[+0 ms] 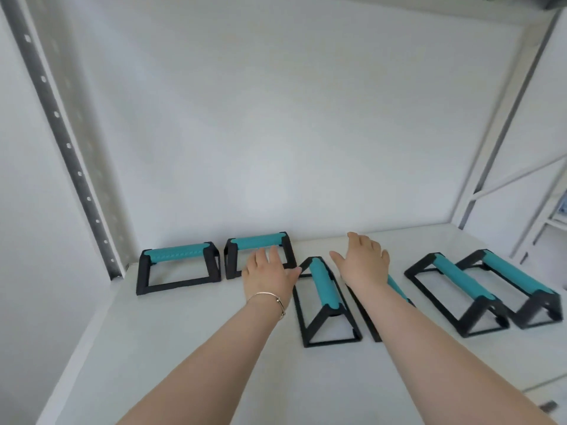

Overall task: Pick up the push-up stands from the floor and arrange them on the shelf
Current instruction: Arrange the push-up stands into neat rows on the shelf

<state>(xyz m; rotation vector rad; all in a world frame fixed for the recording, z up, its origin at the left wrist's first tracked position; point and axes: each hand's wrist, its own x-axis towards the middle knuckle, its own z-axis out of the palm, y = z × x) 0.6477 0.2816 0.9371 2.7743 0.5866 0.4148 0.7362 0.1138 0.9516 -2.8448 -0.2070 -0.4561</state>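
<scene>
Several black push-up stands with teal grips stand on the white shelf [171, 332]. At the far left is one stand [177, 265] with a second [259, 250] beside it, both set crosswise. A third stand [324, 297] points toward me in the middle. My left hand [268, 276] hovers open between the second and third stands, thumb near the third's far end. My right hand [363, 260] is open, fingers spread, over a fourth stand [399, 291] that my forearm mostly hides. Two more stands [454, 289] [515, 285] sit at the right.
A perforated metal upright [66, 145] frames the shelf's left side and a white post [503, 124] the right. The white back wall rises behind the stands. Another white rack [552, 210] shows at the far right.
</scene>
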